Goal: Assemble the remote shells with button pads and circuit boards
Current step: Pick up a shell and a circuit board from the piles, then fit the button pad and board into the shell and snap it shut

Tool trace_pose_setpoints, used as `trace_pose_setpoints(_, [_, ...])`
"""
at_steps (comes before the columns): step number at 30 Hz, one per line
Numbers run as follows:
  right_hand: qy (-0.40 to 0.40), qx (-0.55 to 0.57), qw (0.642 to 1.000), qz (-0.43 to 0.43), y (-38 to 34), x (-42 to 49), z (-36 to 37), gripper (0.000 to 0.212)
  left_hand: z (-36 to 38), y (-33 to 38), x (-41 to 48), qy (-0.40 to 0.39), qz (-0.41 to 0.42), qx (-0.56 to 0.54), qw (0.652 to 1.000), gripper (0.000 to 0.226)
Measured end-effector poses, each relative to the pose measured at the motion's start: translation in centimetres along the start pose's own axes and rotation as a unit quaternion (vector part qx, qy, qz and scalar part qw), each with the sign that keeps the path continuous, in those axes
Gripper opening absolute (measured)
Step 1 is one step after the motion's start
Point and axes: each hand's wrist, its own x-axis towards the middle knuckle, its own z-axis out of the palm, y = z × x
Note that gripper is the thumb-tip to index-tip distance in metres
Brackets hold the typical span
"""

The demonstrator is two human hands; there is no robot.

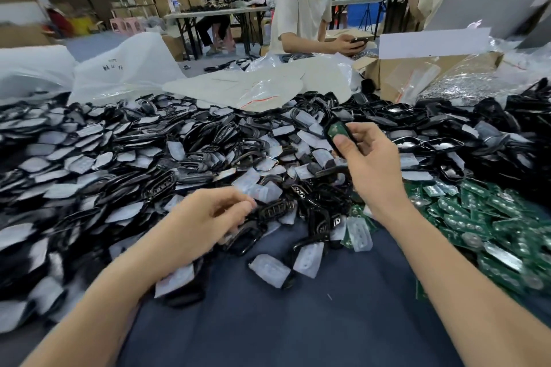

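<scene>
My right hand [371, 162] is raised over the pile and pinches a black remote shell [340, 135] with a green circuit board showing inside it. My left hand [208, 217] hovers low over black shells [274, 210] at the near edge of the pile, fingers loosely curled, with nothing seen in its grip. Translucent white button pads [269, 270] lie loose on the dark blue table cover [298, 322]. A heap of green circuit boards [492, 223] lies at the right.
A big mound of black shells and white pads [119, 152] covers the left and middle of the table. Plastic bags [125, 68] and a cardboard box [417, 71] stand behind. A person [304, 12] sits across the table holding a phone; another person stands at the far right.
</scene>
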Motion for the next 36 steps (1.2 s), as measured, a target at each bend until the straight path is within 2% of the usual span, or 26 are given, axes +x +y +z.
trace_pose_setpoints(4, [0.007,0.021,0.999,0.040,-1.0,-0.4,0.7,0.015,-0.1,-0.2,-2.0,-0.091,-0.039,0.174,0.980,0.008])
trace_pose_setpoints(7, [-0.014,0.035,0.998,0.059,-1.8,-1.5,1.0,0.009,0.9,0.4,-2.6,-0.094,0.016,0.247,0.964,0.013])
trace_pose_setpoints(10, [-0.034,0.059,0.993,0.092,-2.3,-2.8,1.1,0.005,1.9,1.0,-2.5,-0.120,0.057,0.303,0.944,0.031])
trace_pose_setpoints(14, [-0.035,0.091,0.987,0.124,-2.6,-4.0,0.7,0.006,2.4,1.3,-2.6,-0.162,0.054,0.333,0.927,0.034])
trace_pose_setpoints(20, [-0.046,0.104,0.982,0.154,-2.5,-4.8,0.1,0.011,2.1,1.0,-3.0,-0.159,0.069,0.323,0.930,0.012])
trace_pose_setpoints(24, [-0.050,0.138,0.972,0.183,-2.0,-5.0,-0.1,0.008,1.9,0.3,-3.1,-0.152,0.056,0.304,0.939,0.019])
trace_pose_setpoints(27, [-0.046,0.169,0.963,0.204,-1.5,-4.8,-0.2,0.011,1.9,0.2,-2.9,-0.124,0.051,0.240,0.961,0.017])
trace_pose_setpoints(31, [-0.046,0.192,0.958,0.208,-1.1,-3.8,0.0,0.014,3.0,1.5,-0.8,-0.040,0.053,0.012,0.998,0.015])
trace_pose_setpoints(34, [-0.070,0.168,0.966,0.186,-1.1,-2.8,0.3,0.021,4.5,3.1,2.1,0.030,0.039,-0.161,0.986,0.020])
trace_pose_setpoints(36, [-0.105,0.130,0.973,0.158,-1.2,-2.1,0.6,0.032,5.6,3.9,4.3,0.067,0.028,-0.229,0.971,0.023])
